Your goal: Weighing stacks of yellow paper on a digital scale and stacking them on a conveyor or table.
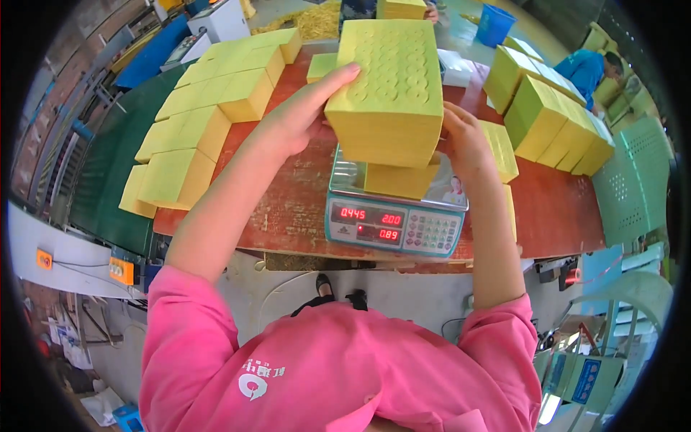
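Note:
A large block of stacked yellow paper, its top sheet stamped with rows of round coin-like marks, is held between my two hands. My left hand grips its left side, thumb resting on the top edge. On the right side, my right hand presses with its fingers, partly hidden behind the block. Below stands a digital weighing scale with lit red digits and a keypad. A smaller yellow paper stack lies on the scale's pan, under the held block; whether the two touch I cannot tell.
Rows of yellow paper blocks stand on the left, beside a green belt surface. More blocks line the right of the worn red table. A co-worker in blue bends at the far right; a blue bin stands behind.

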`<state>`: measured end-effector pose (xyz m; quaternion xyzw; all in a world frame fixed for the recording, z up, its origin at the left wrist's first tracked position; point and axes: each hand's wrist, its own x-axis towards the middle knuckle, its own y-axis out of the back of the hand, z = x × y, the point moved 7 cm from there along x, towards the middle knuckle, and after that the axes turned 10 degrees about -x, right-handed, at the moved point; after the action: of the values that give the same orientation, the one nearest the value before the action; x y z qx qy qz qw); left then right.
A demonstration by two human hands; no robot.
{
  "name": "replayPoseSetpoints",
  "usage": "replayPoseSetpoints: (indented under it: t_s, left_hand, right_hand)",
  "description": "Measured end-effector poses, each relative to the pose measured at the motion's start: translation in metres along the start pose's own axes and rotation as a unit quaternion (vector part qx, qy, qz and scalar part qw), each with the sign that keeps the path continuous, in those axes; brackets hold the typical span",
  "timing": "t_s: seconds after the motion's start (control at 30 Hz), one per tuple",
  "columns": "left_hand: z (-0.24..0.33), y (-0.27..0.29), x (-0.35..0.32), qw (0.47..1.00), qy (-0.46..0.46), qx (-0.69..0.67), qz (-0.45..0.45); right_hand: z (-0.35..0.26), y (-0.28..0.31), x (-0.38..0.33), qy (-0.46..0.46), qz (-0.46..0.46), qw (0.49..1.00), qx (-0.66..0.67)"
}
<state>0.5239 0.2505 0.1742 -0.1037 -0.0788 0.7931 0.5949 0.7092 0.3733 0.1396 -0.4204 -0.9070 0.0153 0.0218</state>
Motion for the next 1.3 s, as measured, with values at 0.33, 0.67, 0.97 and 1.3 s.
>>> replayPoseSetpoints:
  t_s: [0.33, 0.67, 0.97, 1.3]
  left_hand:
    - [-0.020, -0.017, 0.043, 0.998, 0.049, 0.032, -0.019]
    - [-0.016, -0.019, 0.048, 0.997, 0.041, 0.060, -0.026]
    - [0.011, -0.031, 0.046, 0.997, -0.001, 0.069, -0.036]
    - [-0.029, -0.013, 0.046, 0.998, 0.048, 0.052, 0.004]
  right_hand:
    - [0.039, 0.039, 0.029, -0.044, 0.049, 0.998, -0.013]
    - [0.033, 0.035, 0.024, -0.025, 0.059, 0.998, 0.005]
    - [0.016, 0.041, 0.022, 0.005, 0.087, 0.995, 0.057]
    - [0.037, 0.038, 0.019, -0.027, 0.071, 0.997, -0.012]
